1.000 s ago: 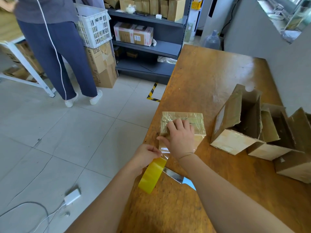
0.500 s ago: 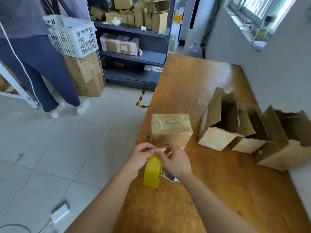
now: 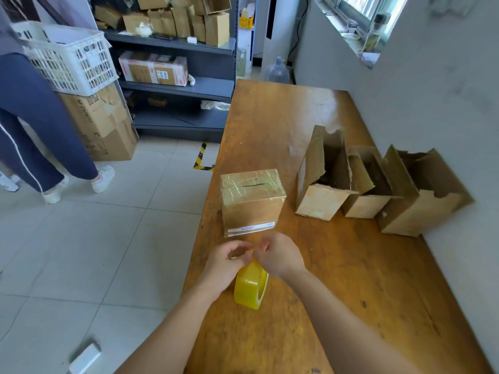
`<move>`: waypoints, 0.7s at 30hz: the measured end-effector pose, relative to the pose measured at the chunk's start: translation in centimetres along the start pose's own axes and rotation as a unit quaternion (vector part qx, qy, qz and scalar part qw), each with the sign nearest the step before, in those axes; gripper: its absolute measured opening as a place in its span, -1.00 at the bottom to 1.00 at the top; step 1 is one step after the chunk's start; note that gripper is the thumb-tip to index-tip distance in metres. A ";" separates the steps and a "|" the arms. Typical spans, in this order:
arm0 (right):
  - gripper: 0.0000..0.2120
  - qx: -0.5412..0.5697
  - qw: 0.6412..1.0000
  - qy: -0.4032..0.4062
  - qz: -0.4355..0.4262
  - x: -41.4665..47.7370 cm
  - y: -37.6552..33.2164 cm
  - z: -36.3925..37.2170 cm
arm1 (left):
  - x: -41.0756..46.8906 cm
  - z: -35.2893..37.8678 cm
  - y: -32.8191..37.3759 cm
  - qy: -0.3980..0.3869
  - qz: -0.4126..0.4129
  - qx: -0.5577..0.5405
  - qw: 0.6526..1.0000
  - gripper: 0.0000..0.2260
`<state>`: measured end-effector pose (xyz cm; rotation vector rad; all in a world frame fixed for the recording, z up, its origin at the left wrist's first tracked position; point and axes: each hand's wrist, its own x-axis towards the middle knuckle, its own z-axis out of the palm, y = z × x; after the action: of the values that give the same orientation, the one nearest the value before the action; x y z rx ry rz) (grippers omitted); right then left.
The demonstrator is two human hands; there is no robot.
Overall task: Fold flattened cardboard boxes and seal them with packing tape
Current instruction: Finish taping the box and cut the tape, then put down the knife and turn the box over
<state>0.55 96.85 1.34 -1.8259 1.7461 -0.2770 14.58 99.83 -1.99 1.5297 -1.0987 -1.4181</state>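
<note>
Nearest to us, our left hand (image 3: pixel 226 261) and right hand (image 3: pixel 280 256) meet over the near left part of the wooden table (image 3: pixel 351 292). Both have their fingers curled in tight. The left hand grips the top of the yellow packing tape roll (image 3: pixel 249 288). The right hand's fingertips pinch in just beside the left's, but we cannot tell what they pinch. The roll stands on edge under the hands, close to the table's left edge. We cannot tell whether it rests on the wood.

Just beyond the hands, apart from them, sits the sealed cardboard box (image 3: pixel 252 202). Its top is glossy with tape and it has a white label strip low on the near face. It also sits near the left edge. To its right three open cardboard boxes (image 3: pixel 370 190) lean in a row, touching one another, and the last one is against the grey wall (image 3: pixel 445 117).

The table to our right and past the sealed box is bare wood.

On the tiled floor to the left lies a white power adapter (image 3: pixel 85 357). Farther off are another person's legs (image 3: pixel 35 130), a white plastic crate (image 3: pixel 67 60) on stacked cartons and a dark shelf unit (image 3: pixel 178 85) holding boxes. A water bottle (image 3: pixel 276 72) stands past the table's far end.
</note>
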 end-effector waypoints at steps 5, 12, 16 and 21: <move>-0.79 -0.044 0.999 -0.029 -0.001 -0.5 -1.4 -0.1 | 0.0 -1.3 -0.7 -0.074 -0.082 -0.085 0.990 -0.60; -0.72 -0.171 0.983 -0.001 -0.070 -0.5 -1.5 2.7 | 1.5 -3.0 -2.1 -0.104 -0.133 0.097 0.981 -0.70; -0.62 -0.254 0.962 0.003 -0.097 0.1 -1.3 3.2 | 2.6 -3.4 -1.6 -0.122 -0.115 0.239 0.956 -0.71; -0.60 -0.271 0.961 -0.027 -0.056 0.7 0.4 3.4 | 4.2 -3.5 0.0 -0.117 -0.127 0.329 0.928 -0.74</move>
<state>2.08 97.06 -1.80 -2.2892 1.7991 0.2352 18.12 95.83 -3.03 2.0642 -1.6930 -1.5141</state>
